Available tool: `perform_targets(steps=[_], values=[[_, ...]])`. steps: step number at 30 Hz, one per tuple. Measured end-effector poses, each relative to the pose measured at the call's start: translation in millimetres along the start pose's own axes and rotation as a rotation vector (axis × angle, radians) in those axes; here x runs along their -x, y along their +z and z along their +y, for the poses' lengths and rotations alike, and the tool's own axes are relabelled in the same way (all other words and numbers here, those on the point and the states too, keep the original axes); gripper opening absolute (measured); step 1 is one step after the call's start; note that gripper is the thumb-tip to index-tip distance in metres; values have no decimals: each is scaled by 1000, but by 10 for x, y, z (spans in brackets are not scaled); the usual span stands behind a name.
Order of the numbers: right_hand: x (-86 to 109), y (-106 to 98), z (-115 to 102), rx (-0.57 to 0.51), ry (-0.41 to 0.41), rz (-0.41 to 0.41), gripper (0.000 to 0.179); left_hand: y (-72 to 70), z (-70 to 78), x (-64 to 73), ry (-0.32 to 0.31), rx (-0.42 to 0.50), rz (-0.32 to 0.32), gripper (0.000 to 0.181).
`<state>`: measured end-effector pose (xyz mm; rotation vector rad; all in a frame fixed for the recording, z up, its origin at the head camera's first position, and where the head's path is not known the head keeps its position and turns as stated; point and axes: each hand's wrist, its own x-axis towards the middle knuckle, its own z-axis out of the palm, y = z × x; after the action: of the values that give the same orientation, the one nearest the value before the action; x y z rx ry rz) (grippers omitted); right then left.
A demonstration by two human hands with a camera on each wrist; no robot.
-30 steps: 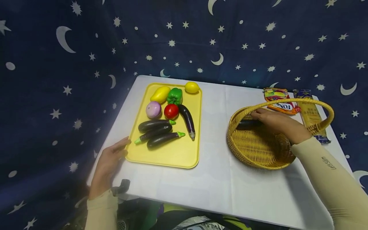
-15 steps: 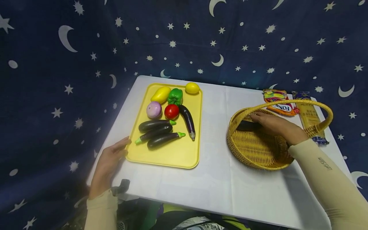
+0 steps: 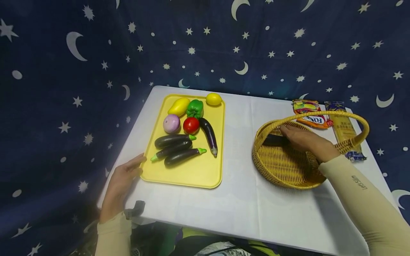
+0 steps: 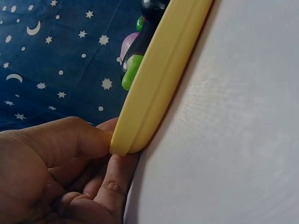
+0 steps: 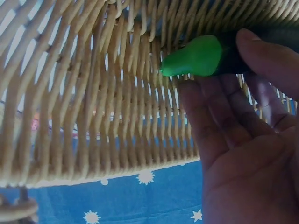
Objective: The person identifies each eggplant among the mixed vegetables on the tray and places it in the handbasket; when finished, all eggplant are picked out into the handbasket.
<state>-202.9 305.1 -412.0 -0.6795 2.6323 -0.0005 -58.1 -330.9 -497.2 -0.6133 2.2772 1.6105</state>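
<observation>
Inside the wicker basket [image 3: 282, 170], my right hand [image 3: 305, 139] holds a dark eggplant [image 3: 273, 139]. In the right wrist view the thumb lies over the eggplant's dark body and the fingers are below, with its green stem end [image 5: 198, 56] pointing at the basket wall. My left hand [image 3: 123, 177] pinches the left rim of the yellow tray [image 3: 189, 177]; the left wrist view has the thumb against the edge and a finger underneath. On the tray lie several eggplants [image 3: 180, 157], a purple onion [image 3: 171, 123], a red tomato [image 3: 191, 125], a green pepper [image 3: 195, 108], a yellow mango [image 3: 179, 106] and a lemon [image 3: 213, 99].
Behind the basket's arched handle [image 3: 360, 122] lie an orange FOX'S packet [image 3: 315, 120] and a long yellow-and-blue packet [image 3: 344, 128]. A white cloth [image 3: 238, 170] covers the table. A dark star-and-moon curtain [image 3: 221, 46] hangs behind and at the left.
My right hand has shifted slightly within the basket, still with the eggplant. The left hand stays at the tray's rim, and the view has tilted a little.
</observation>
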Motion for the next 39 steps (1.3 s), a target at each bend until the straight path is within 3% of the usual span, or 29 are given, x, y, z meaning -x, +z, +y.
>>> perform_targets(steps=[7,11,14,19,26,31,35,38,39], values=[[-14,-23,-78,36,85,-53,55,-16,-8,5,13,14,-11,52],[-17,-26,-86,38,90,-57,57,-9,-20,-7,20,0,0,52],[16,-44,-112,28,68,-17,49,-6,-29,-9,32,-16,12,51],[199,-102,-203,3,-29,177,36,-9,-21,3,24,2,1,52],[596,-169,-515,-36,-51,495,29,4,19,13,-13,15,5,52],[749,-97,-763,4,-174,762,39,5,20,-3,-13,24,11,52],[779,12,-935,8,-279,928,39,4,9,-1,-20,15,5,53],[795,101,-1104,-6,-316,1000,7,2,-2,5,-15,22,-5,54],[796,120,-1173,-16,-329,1021,7,2,-3,4,-9,22,-8,54]])
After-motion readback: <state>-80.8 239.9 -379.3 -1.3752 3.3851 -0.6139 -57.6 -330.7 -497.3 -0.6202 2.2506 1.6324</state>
